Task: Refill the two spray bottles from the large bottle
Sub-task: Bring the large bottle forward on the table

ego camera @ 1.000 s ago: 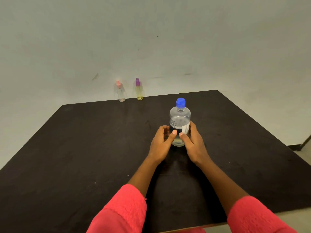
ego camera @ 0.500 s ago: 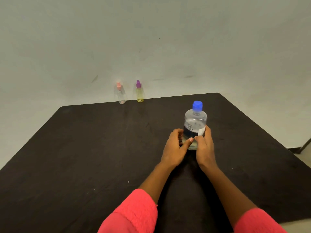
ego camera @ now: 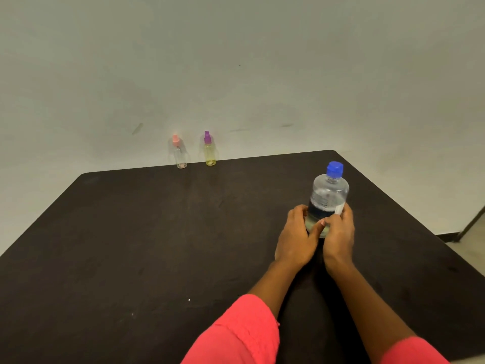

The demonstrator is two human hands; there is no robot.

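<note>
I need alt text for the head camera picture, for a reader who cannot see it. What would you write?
Two hands, left and right, hold a clear large bottle with a blue cap upright on a dark table. Two small spray bottles, one with a pink top and one with a purple top, stand side by side at the far edge, by a pale wall.
</note>
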